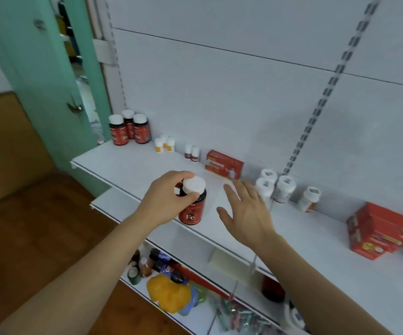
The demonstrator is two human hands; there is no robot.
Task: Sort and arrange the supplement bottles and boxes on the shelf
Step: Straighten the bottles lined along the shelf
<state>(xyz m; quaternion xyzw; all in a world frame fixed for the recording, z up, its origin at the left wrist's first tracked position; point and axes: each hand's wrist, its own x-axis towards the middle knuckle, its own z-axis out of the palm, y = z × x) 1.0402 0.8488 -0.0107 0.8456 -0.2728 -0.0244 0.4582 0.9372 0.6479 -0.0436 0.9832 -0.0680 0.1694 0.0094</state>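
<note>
My left hand [165,199] grips the white cap of a dark red "Fe" bottle [192,209] over the front of the white shelf [128,163]. My right hand [244,211] hovers open beside it, fingers spread, holding nothing. Three matching red bottles [129,128] stand at the shelf's far left. Beyond them stand three small yellow-label bottles [164,143], two small dark-label bottles [192,153] and a red box [224,166]. Several white bottles [276,187] stand to the right, one more [309,199] apart. Stacked red boxes [381,229] sit far right.
A lower shelf [195,317] holds a yellow packet [168,293], dark bottles and mixed packets. A green door [50,81] and wooden floor [38,238] lie to the left. A slotted metal upright [328,93] runs up the white back panel.
</note>
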